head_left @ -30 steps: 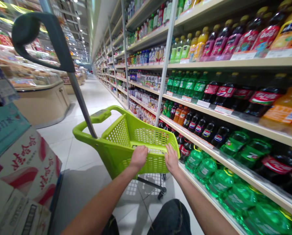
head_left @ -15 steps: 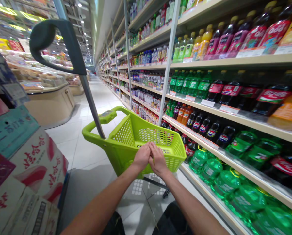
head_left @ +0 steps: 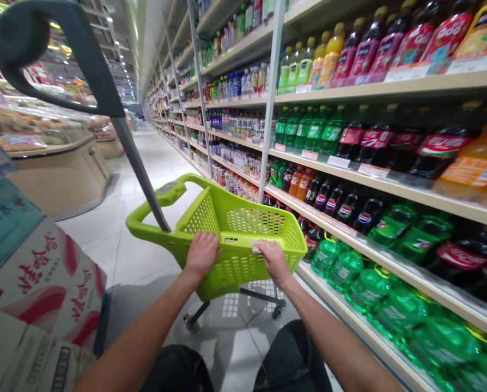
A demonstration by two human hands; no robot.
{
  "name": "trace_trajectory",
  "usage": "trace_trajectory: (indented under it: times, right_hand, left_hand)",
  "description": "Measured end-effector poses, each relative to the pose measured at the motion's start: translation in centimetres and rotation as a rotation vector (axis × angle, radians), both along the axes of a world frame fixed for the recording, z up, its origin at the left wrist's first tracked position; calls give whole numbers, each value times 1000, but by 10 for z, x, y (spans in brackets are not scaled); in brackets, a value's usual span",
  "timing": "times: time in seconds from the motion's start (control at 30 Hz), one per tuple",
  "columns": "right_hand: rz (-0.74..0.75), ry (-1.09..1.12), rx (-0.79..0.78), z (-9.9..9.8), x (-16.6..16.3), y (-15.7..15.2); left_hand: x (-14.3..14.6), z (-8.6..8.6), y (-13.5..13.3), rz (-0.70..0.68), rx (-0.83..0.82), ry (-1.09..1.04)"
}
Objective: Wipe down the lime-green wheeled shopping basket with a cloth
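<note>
A lime-green shopping cart (head_left: 243, 261) with a perforated basket stands right before my knees. My left hand (head_left: 202, 253) lies on its near rim, fingers curled over the edge. Farther along the same rim is my right hand (head_left: 273, 260), its fingers pinched around a small white piece of what looks like tissue (head_left: 258, 246). The tissue is at the rim, mostly covered by my fingers. A flat patch with dark marks (head_left: 231, 239) shows on the basket floor. From the cart's left end a grey pole rises to a dark looped handle (head_left: 100, 81).
Shelves of drink bottles (head_left: 374, 136) run along the right, with large green bottles (head_left: 374, 283) at the bottom. Stacked cartons (head_left: 59, 277) stand close on the left. Behind them is a rounded display counter (head_left: 69, 177). A tiled aisle (head_left: 137, 158) stretches ahead.
My hands were together over the near rim; they have moved apart, the left onto the rim at left, the right holding the white piece. The view has shifted slightly.
</note>
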State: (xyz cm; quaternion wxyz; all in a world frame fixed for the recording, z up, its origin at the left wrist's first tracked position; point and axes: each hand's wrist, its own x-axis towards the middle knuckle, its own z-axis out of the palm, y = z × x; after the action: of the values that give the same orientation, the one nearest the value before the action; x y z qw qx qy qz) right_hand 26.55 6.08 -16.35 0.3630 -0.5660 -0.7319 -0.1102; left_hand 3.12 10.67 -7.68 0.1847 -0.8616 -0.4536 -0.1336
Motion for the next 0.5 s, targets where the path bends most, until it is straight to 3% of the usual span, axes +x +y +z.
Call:
trace_trajectory:
  times: [0.13, 0.2, 0.27, 0.4, 0.5]
  right_hand:
    - [-246, 32, 64, -22, 89, -28]
    - [-313, 79, 82, -24, 99, -33]
    - [-263, 146, 80, -18, 76, -30]
    - [31, 339, 2, 13, -9, -17]
    - [106, 654, 0, 43, -35, -19]
  left_hand:
    - [3, -5, -1, -21, 11, -57]
    - [8, -8, -2, -20, 12, -82]
    - [14, -9, -4, -18, 6, -95]
    - [22, -9, -8, -23, -20, -109]
    - [26, -8, -12, -53, -85, -187]
